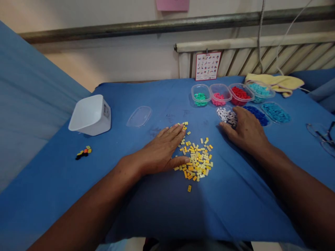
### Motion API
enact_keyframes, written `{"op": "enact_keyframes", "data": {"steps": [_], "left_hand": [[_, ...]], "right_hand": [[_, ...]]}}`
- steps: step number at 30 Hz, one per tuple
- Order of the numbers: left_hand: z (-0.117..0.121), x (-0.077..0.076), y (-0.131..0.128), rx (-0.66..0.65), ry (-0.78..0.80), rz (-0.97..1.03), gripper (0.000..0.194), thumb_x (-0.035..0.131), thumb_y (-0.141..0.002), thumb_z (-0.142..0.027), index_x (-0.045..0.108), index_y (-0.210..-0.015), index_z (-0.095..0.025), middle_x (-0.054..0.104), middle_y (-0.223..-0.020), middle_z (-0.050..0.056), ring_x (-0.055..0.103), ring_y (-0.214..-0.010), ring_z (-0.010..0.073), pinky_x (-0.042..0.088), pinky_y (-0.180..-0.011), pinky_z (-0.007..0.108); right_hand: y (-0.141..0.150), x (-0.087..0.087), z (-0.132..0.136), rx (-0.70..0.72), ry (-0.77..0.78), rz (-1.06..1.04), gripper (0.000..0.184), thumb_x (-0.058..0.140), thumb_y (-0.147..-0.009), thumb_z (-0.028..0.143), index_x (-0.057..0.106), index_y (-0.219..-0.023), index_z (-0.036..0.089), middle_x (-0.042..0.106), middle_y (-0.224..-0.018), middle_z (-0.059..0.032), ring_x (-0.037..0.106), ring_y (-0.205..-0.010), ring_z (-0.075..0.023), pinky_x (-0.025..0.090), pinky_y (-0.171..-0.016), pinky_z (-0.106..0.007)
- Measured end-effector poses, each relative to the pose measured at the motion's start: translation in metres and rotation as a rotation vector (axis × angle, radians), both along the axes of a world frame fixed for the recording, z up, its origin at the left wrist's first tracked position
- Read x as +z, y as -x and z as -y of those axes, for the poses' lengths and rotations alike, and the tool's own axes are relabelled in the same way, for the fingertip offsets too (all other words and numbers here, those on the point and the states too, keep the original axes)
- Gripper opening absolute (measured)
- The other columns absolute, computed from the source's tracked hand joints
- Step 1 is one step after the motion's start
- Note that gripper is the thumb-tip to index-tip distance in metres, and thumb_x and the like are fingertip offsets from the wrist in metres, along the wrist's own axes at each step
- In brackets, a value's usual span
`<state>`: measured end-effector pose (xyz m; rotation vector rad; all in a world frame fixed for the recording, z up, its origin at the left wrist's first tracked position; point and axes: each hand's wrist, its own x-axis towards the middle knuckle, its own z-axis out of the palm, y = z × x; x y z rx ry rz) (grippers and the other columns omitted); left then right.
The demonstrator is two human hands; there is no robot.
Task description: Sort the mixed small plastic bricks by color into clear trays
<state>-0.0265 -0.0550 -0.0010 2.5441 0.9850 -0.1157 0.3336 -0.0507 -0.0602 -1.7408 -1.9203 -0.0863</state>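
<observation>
A heap of small yellow and orange bricks (196,159) lies on the blue cloth (157,205) in the middle. My left hand (162,150) rests flat on the cloth with fingers stretched out, its edge against the left side of the heap. My right hand (244,130) lies palm down to the right of the heap, fingers loosely extended, touching the tub of white bricks (225,115). Neither hand holds anything.
Tubs of green (201,94), pink (219,94), red (240,93), teal (260,91), dark blue (258,115) and light blue (276,112) bricks stand at back right. A clear lid (139,116), a tipped white container (90,115) and a small brick figure (83,152) lie left. Glasses (323,136) sit far right.
</observation>
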Motion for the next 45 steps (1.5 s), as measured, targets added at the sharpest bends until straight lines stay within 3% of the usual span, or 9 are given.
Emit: {"op": "enact_keyframes", "data": {"steps": [4,9,17,19,23,26,34,40,45], "left_hand": [[0.01,-0.002,-0.004,-0.019,0.008,0.014,0.118,0.044,-0.103,-0.093,0.019,-0.183,-0.01,0.003,-0.19,0.024,0.001,-0.179,0.0414,0.012,-0.145,0.063],[0.009,-0.019,-0.016,0.006,-0.126,0.053,0.112,0.033,-0.109,-0.089,0.027,-0.179,-0.002,0.01,-0.189,0.028,0.009,-0.179,0.0423,0.014,-0.145,0.062],[-0.003,-0.013,-0.016,0.154,-0.267,0.153,0.082,0.031,-0.119,-0.069,0.038,-0.177,-0.012,0.028,-0.187,0.022,0.022,-0.178,0.0364,0.016,-0.145,0.062],[0.01,-0.006,-0.019,0.043,-0.229,0.199,0.084,0.037,-0.117,-0.072,0.039,-0.177,-0.013,0.03,-0.187,0.021,0.024,-0.178,0.0358,0.018,-0.146,0.06],[0.043,-0.006,-0.036,-0.456,-0.175,0.218,0.076,0.045,-0.116,-0.069,0.048,-0.174,-0.021,0.036,-0.186,0.011,0.029,-0.176,0.0311,0.02,-0.147,0.053],[0.049,-0.016,-0.045,-0.542,-0.258,0.185,0.063,0.04,-0.121,-0.057,0.053,-0.171,-0.02,0.043,-0.183,0.009,0.034,-0.174,0.0288,0.022,-0.147,0.053],[0.008,-0.011,-0.019,-0.216,-0.258,0.196,0.056,0.039,-0.122,-0.05,0.06,-0.166,-0.021,0.037,-0.186,0.013,0.033,-0.175,0.0319,0.02,-0.146,0.059],[-0.005,0.011,0.009,0.367,-0.063,0.362,0.082,0.022,-0.119,-0.069,0.045,-0.175,-0.014,0.039,-0.185,0.013,0.034,-0.175,0.0265,0.024,-0.146,0.05],[0.015,0.007,0.027,0.403,-0.058,0.125,0.101,0.02,-0.112,-0.084,0.038,-0.179,-0.01,0.028,-0.188,0.019,0.025,-0.177,0.0352,0.019,-0.147,0.058]], "right_hand": [[0.016,0.015,0.025,0.385,-0.065,-0.076,0.072,0.065,-0.111,0.056,0.047,-0.172,0.023,0.059,-0.17,-0.0223,0.057,-0.157,-0.0419,0.047,-0.131,-0.066],[0.047,0.013,0.049,0.752,0.106,0.012,0.084,0.068,-0.111,0.057,0.036,-0.18,0.022,0.046,-0.181,-0.0232,0.044,-0.169,-0.0403,0.047,-0.132,-0.067],[0.05,0.011,0.033,0.587,-0.006,-0.077,0.056,0.059,-0.116,0.045,0.055,-0.166,0.019,0.065,-0.165,-0.0231,0.061,-0.155,-0.0388,0.053,-0.127,-0.065],[0.041,0.013,0.031,0.53,-0.024,-0.149,0.048,0.056,-0.118,0.042,0.06,-0.161,0.021,0.071,-0.157,-0.0207,0.068,-0.147,-0.0369,0.057,-0.123,-0.063],[0.03,0.008,0.03,0.476,-0.021,-0.219,0.044,0.054,-0.117,0.041,0.065,-0.156,0.023,0.075,-0.149,-0.0175,0.073,-0.138,-0.0359,0.06,-0.119,-0.06],[0.03,0.004,0.03,0.514,-0.011,-0.225,0.042,0.058,-0.116,0.04,0.066,-0.155,0.026,0.077,-0.147,-0.0157,0.074,-0.136,-0.0364,0.062,-0.117,-0.06],[0.035,0.008,0.028,0.557,-0.046,-0.134,0.031,0.06,-0.115,0.034,0.073,-0.142,0.024,0.083,-0.131,-0.0139,0.08,-0.121,-0.0336,0.066,-0.104,-0.054],[0.028,0.013,0.032,0.558,-0.045,-0.046,0.027,0.059,-0.116,0.037,0.079,-0.125,0.021,0.086,-0.109,-0.0103,0.083,-0.097,-0.0293,0.066,-0.086,-0.045],[0.019,0.013,0.036,0.616,0.056,-0.102,0.031,0.061,-0.115,0.045,0.079,-0.126,0.023,0.086,-0.115,-0.0104,0.083,-0.097,-0.0276,0.066,-0.083,-0.041]]}}
